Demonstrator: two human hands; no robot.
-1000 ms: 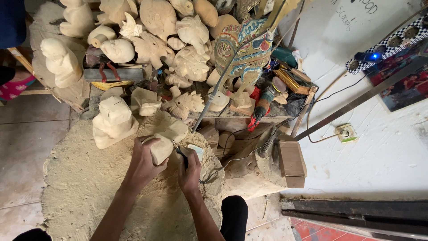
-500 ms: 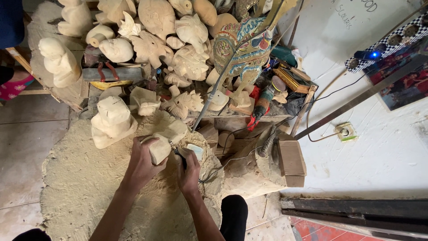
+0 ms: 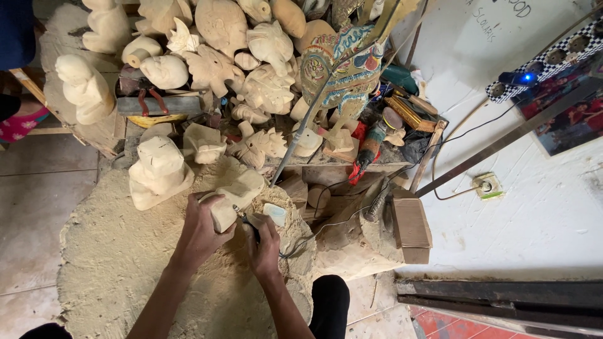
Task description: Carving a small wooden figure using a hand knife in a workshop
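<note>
Hands barely shifted (tool [image 3: 251,221] mostly hidden).

The block of wood [image 3: 223,210] under the left hand's fingers [image 3: 207,210] is pale cream, the same raw, unpainted tone as the carved figure [image 3: 157,169] just beyond those fingers. Beneath both hands the sawdust [image 3: 107,263] spreads in a dull sandy tan. Just past the right hand's fingertips [image 3: 264,229] a small pale mint-white piece [image 3: 275,213] shows. Farther out from the fingers, the painted carving [image 3: 342,59] stands apart in teal, red, gold and dark scrollwork. Beside it lies a tool with a red and green body [image 3: 367,150]. Well off to the fingers' right, a black-and-white chequered strip [image 3: 568,47] carries a blue light [image 3: 526,78].
</note>
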